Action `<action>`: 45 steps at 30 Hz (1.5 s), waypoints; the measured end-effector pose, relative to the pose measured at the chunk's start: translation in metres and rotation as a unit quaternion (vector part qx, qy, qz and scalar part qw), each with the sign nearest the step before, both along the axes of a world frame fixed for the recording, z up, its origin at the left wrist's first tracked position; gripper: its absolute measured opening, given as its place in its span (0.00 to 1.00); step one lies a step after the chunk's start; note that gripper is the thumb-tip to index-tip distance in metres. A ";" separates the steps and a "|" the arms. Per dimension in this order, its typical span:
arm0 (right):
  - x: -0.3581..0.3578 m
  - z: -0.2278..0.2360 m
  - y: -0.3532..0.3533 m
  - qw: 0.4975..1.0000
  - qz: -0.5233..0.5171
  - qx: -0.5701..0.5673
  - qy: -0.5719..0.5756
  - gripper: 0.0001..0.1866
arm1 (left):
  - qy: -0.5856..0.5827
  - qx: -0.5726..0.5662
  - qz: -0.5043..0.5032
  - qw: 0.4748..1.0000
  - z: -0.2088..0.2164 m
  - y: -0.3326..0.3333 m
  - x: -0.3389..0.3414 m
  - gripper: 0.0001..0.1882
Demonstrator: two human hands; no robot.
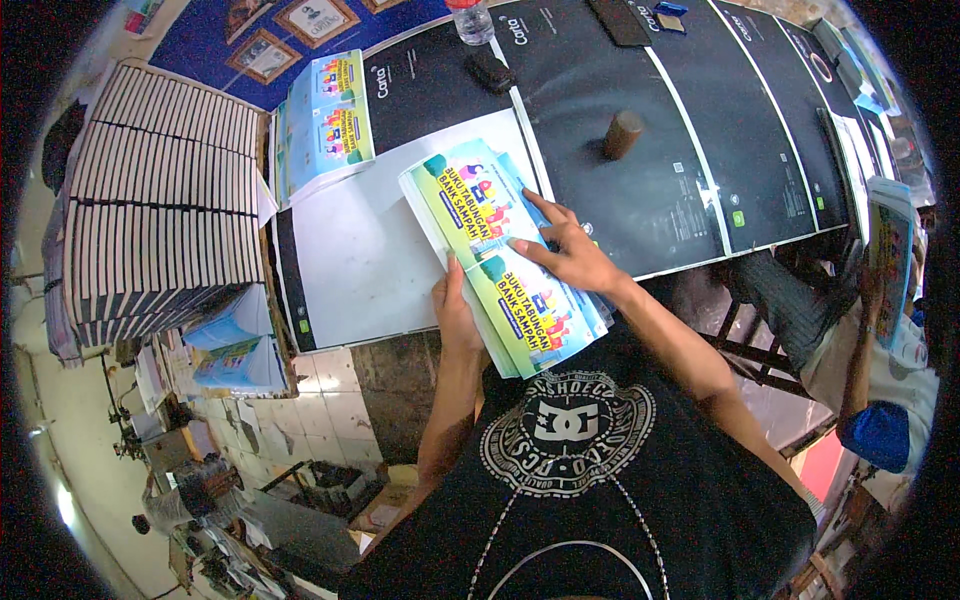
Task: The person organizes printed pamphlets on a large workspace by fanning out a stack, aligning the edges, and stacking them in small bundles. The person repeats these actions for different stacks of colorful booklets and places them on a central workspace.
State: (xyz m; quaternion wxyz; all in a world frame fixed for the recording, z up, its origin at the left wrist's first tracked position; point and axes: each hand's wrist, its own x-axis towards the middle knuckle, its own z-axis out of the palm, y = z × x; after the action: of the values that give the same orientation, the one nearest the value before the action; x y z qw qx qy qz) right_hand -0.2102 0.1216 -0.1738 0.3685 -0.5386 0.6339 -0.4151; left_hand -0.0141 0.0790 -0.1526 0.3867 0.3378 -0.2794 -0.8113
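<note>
Before my chest, a thick stack of printed booklets [490,240] is tilted over the near edge of the table. Its top cover is light blue, green and yellow, with the same design twice. My left hand [456,305] is closed on the stack's left edge, thumb along the side; its other fingers are hidden underneath. On the right side, my right hand [574,252] grips the stack with the thumb on the top cover and the fingers at the far right edge. A white sheet [375,250] lies on the table just beyond and left of the stack.
Tall piles of bound books [165,200] stand at the left, beside a matching booklet stack [325,120]. On the black-covered table [650,190] are a brown cylinder [622,135], a dark block [489,72] and a clear bottle [470,20]. Another person [875,370] sits at the right.
</note>
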 end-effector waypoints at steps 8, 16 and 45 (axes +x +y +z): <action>-0.002 0.002 0.000 1.000 0.013 0.012 -0.002 0.33 | -0.232 -0.120 0.095 0.961 -0.005 -0.003 0.016 0.27; 0.005 0.000 0.010 0.971 -0.072 -0.034 0.225 0.32 | -0.162 -0.042 0.147 0.975 -0.005 -0.009 0.082 0.25; 0.014 -0.004 0.010 0.939 -0.002 -0.081 0.334 0.15 | -0.050 0.014 0.111 0.992 -0.007 -0.004 0.066 0.28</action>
State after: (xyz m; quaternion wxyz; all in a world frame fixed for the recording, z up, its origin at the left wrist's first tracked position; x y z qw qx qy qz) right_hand -0.1961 0.1317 -0.1774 0.0898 -0.6731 0.6859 -0.2614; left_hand 0.0520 0.0746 -0.1598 0.4555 0.4123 -0.2474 -0.7492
